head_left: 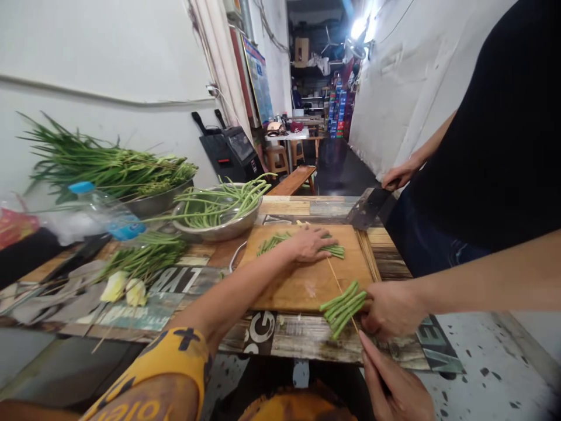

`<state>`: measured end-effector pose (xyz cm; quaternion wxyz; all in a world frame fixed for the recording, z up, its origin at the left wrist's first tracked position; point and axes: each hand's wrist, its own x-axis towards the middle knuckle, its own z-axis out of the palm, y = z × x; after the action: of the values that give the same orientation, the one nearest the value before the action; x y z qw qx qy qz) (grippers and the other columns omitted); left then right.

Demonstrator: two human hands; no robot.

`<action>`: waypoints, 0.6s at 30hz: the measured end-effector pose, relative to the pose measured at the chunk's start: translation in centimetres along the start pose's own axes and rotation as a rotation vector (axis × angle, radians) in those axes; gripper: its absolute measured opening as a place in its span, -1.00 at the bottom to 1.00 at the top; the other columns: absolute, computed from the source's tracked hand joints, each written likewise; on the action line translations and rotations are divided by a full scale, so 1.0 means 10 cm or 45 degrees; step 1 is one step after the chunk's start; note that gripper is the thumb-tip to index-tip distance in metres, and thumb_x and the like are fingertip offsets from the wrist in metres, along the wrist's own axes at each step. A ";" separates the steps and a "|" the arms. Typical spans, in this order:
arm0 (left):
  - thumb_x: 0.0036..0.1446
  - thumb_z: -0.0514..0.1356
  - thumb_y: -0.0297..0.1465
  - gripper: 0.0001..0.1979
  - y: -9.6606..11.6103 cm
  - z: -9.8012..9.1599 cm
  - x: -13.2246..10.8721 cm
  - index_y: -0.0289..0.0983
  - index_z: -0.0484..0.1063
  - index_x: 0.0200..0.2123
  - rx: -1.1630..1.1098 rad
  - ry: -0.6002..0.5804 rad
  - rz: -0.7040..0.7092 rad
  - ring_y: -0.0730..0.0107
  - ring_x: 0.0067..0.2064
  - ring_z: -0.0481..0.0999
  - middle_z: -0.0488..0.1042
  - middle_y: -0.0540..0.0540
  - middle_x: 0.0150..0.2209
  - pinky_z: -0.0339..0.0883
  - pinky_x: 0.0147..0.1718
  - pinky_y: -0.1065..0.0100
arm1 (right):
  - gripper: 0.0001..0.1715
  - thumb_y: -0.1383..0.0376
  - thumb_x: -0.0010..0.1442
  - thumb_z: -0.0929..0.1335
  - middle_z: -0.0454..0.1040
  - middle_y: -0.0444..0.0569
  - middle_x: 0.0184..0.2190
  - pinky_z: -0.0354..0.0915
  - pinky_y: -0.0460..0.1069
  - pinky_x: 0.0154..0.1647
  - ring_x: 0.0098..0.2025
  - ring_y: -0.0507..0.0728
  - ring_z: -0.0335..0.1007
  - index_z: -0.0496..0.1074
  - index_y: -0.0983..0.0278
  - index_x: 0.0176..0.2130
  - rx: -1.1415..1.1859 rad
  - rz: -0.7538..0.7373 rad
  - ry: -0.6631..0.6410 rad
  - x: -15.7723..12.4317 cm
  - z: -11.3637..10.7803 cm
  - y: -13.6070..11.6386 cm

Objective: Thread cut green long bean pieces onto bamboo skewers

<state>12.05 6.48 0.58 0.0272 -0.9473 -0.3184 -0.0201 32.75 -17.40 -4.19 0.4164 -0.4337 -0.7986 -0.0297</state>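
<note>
My left hand (309, 242) lies flat, fingers spread, on a bunch of long green beans (335, 251) on a wooden cutting board (307, 286). My right hand (394, 389) is low at the board's near right corner. Its fingers are pinched on the end of a thin pale strip (339, 286) that runs across the board. Just above it, a co-worker's hand (390, 310) grips a bundle of short cut beans (344, 304) at the board's edge. The co-worker's other hand (398, 173) holds a cleaver (368, 207) over the far right corner.
A metal bowl (219, 231) of long beans stands left of the board, and behind it a bowl of green stalks (109, 166). A plastic bottle (109, 213), loose beans (144, 257) and a dark knife (74, 260) lie on the left. The co-worker in a black shirt (495, 134) stands right.
</note>
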 end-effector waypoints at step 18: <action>0.24 -0.07 -0.20 -0.61 -0.53 -0.07 -0.81 -0.12 0.22 0.10 -0.135 0.064 -0.427 0.18 0.07 0.25 0.27 -0.13 0.08 0.16 0.02 0.15 | -0.39 0.43 0.24 0.20 0.56 -0.06 -0.17 0.41 -0.22 -0.29 -0.25 0.05 0.54 0.09 0.23 0.26 0.095 -0.152 -0.145 0.05 0.15 0.05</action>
<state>2.34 5.80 1.03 -0.0185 -0.8803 -0.4697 -0.0647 32.04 -16.15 -4.99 0.3837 -0.3704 -0.8459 0.0000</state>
